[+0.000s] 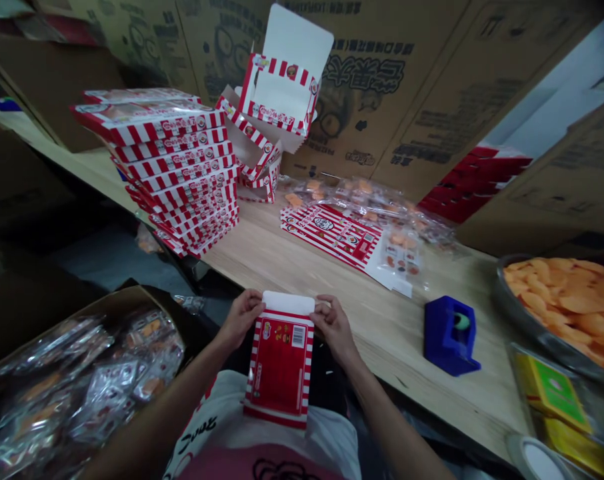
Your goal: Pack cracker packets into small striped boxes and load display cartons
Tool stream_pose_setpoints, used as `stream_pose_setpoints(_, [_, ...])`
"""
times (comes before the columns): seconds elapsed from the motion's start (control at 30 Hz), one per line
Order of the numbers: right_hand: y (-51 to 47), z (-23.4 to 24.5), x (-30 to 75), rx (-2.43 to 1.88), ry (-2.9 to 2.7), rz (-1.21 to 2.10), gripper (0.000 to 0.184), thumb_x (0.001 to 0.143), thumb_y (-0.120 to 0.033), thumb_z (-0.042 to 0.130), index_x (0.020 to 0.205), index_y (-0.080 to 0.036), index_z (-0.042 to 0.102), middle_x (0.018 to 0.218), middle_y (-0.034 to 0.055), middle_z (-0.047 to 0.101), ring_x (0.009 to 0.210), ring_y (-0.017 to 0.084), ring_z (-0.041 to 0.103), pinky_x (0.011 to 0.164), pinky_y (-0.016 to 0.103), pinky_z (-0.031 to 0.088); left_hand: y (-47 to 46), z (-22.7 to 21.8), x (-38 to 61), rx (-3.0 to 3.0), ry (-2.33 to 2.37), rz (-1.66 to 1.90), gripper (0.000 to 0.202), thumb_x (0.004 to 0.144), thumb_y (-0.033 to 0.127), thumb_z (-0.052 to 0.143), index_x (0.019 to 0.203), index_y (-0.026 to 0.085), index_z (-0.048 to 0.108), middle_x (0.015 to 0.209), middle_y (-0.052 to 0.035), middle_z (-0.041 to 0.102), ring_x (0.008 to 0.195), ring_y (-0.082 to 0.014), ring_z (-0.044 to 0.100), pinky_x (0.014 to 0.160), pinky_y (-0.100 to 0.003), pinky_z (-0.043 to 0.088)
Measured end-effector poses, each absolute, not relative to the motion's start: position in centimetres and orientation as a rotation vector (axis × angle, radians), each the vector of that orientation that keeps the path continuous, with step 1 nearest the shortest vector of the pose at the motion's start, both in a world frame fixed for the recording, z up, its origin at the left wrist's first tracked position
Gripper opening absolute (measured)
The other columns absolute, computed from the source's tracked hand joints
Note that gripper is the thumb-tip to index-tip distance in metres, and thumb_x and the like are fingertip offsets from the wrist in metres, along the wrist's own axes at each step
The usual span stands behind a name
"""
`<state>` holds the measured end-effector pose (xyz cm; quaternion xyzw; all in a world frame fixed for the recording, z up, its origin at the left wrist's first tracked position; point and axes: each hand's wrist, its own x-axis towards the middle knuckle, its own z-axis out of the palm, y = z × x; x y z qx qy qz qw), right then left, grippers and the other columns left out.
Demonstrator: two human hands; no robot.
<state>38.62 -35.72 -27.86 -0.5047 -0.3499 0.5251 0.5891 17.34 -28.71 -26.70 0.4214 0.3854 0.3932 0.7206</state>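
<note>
A red and white striped carton [277, 367] is held upright before my body, its white end flap raised toward the table. My left hand [243, 317] pinches the flap's left corner, fingers closed on it. On the opposite corner, my right hand [335, 327] grips the same carton between thumb and fingers. The carton's red face shows a barcode and small food pictures. Beyond it on the table lies a flat striped carton sheet [332, 235], with a clear packet [401, 253] beside it.
A tall stack of striped cartons [182, 167] stands left, beside opened cartons [277, 100]. Clear bags [367, 197] lie at the back. A blue tape dispenser [448, 337] and a metal bowl [505, 293] of orange pieces sit right. Lower left, a cardboard box [177, 317] holds packets.
</note>
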Motion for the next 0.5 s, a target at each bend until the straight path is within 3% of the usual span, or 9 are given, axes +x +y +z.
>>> stream_pose_setpoints(0.07, [-35.6, -27.6, 38.9, -1.154, -0.847, 1.291, 0.049, 0.065, -0.038, 0.080, 0.107, -0.025, 0.060, 0.072, -0.0041, 0.058, 0.063, 0.012, 0.056, 0.058, 0.023, 0.047, -28.4, -26.6, 17.2, 0.982, 0.816, 0.842, 0.044, 0.062, 0.042, 0.081, 0.094, 0.017, 0.064, 0.066, 0.0031, 0.063, 0.055, -0.0104, 0.057, 0.055, -0.021, 0.045])
stream_pose_setpoints(0.17, [-35.6, -27.5, 39.5, -1.229, -0.989, 1.282, 0.032, 0.067, -0.044, 0.078, 0.079, -0.018, 0.064, 0.068, -0.0011, 0.058, 0.063, 0.013, 0.055, 0.060, 0.024, 0.046, -28.0, -26.4, 16.9, 1.130, 0.780, 0.767, 0.038, 0.066, 0.043, 0.078, 0.087, 0.013, 0.067, 0.069, -0.0015, 0.066, 0.061, -0.0123, 0.059, 0.059, -0.022, 0.046])
stream_pose_setpoints(0.23, [-35.8, -27.5, 39.8, -1.295, -1.090, 1.178, 0.033, 0.070, -0.048, 0.074, 0.068, -0.018, 0.062, 0.068, 0.0009, 0.061, 0.063, 0.014, 0.055, 0.059, 0.025, 0.045, -27.8, -26.5, 16.6, 1.189, 0.788, 0.753, 0.034, 0.066, 0.042, 0.078, 0.078, 0.012, 0.069, 0.071, -0.0044, 0.068, 0.063, -0.0133, 0.060, 0.062, -0.022, 0.046])
stream_pose_setpoints(0.4, [-36.7, -26.8, 39.4, -1.325, -1.236, 1.175, 0.039, 0.082, -0.055, 0.059, 0.080, -0.018, 0.069, 0.090, 0.0083, 0.070, 0.083, 0.020, 0.063, 0.074, 0.031, 0.049, -27.9, -26.8, 16.0, 1.265, 0.790, 0.680, 0.033, 0.063, 0.039, 0.081, 0.078, 0.011, 0.072, 0.077, -0.0089, 0.071, 0.068, -0.0172, 0.063, 0.064, -0.025, 0.048])
stream_pose_setpoints(0.5, [-36.8, -26.2, 38.8, -1.375, -1.108, 1.173, 0.041, 0.078, -0.056, 0.063, 0.065, -0.017, 0.064, 0.072, 0.0056, 0.068, 0.070, 0.019, 0.062, 0.065, 0.029, 0.048, -28.2, -26.5, 16.1, 1.313, 0.812, 0.680, 0.030, 0.067, 0.039, 0.077, 0.073, 0.010, 0.072, 0.069, -0.0068, 0.069, 0.061, -0.0143, 0.059, 0.058, -0.022, 0.045])
